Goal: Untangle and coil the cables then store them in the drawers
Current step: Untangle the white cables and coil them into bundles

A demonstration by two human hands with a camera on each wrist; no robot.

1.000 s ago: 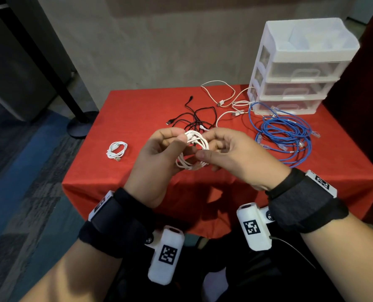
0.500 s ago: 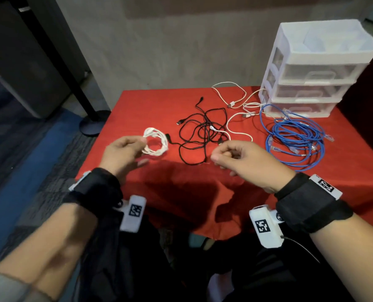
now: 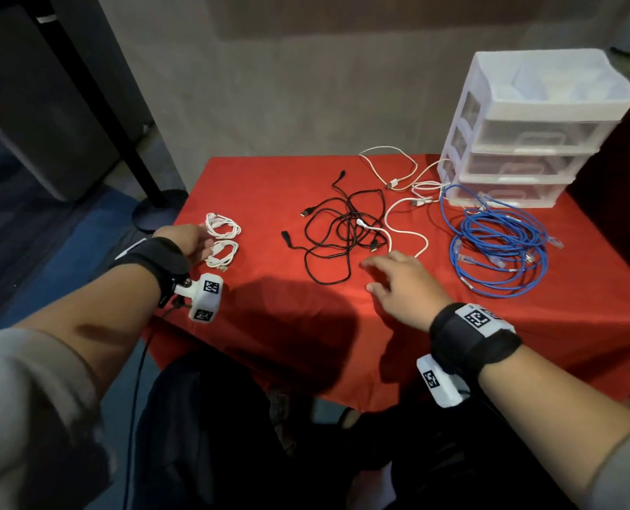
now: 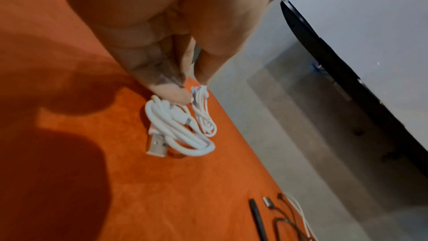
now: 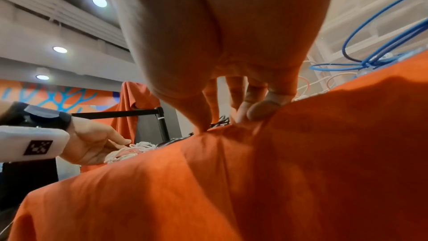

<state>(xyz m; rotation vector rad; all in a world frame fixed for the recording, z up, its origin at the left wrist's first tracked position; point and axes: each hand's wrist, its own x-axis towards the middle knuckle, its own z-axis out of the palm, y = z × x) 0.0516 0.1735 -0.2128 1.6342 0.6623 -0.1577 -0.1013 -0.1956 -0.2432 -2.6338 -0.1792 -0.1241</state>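
Two coiled white cables lie side by side near the table's left edge, the nearer coil [image 3: 222,254] [image 4: 183,131] and the farther coil [image 3: 223,226] [image 4: 205,116]. My left hand [image 3: 206,248] [image 4: 192,87] hovers over them with straight fingers, one fingertip [image 4: 177,95] touching the nearer coil. A tangle of black cable [image 3: 343,233] lies mid-table, crossed by a loose white cable [image 3: 405,233]. My right hand [image 3: 368,276] [image 5: 231,118] is spread open just in front of that tangle, fingertips on the red cloth, holding nothing. A blue cable [image 3: 497,244] lies in loose loops at the right.
A white three-drawer unit [image 3: 527,141] stands at the back right corner, all drawers closed, with more white cable [image 3: 391,167] trailing beside it. The red cloth [image 3: 269,325] hangs over the table's near edge. A black stanchion base [image 3: 159,211] sits on the floor left of the table.
My left hand carried the coiled white cable to the left and laid it beside the first coil, then opened. My right hand let go, opened and reached toward the black tangle.
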